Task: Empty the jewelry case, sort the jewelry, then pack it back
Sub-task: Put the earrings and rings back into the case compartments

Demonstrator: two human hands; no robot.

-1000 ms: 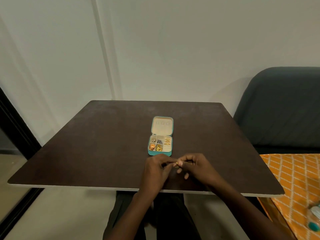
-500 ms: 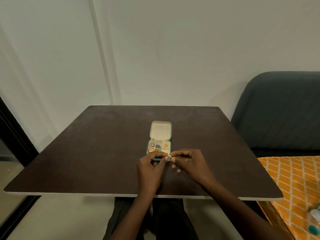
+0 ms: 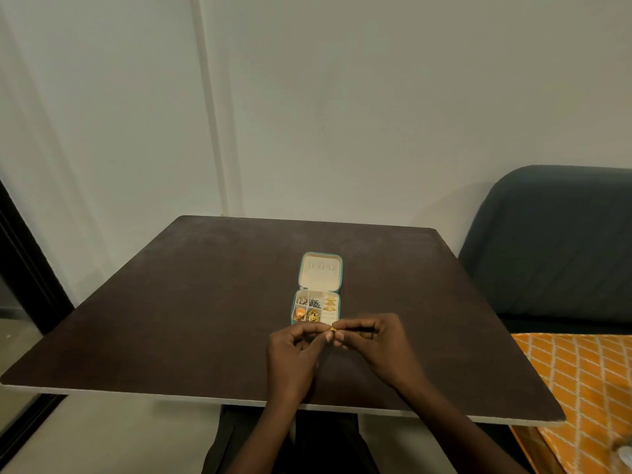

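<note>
Case (image 3: 318, 289) lengthwise away, lid far, fingers (image 3: 329, 336) pinching jewelry (image 3: 332, 329)

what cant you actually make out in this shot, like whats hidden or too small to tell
- Small gold piece, head view: pinched between the fingertips of the left hand and right hand, too small to tell its type.
- Jewelry case, head view: near edge covered by the hands; contents read only as gold, orange and silvery blobs.
- Object at the bottom-right corner: cut off by the frame edge, blurred.
</note>
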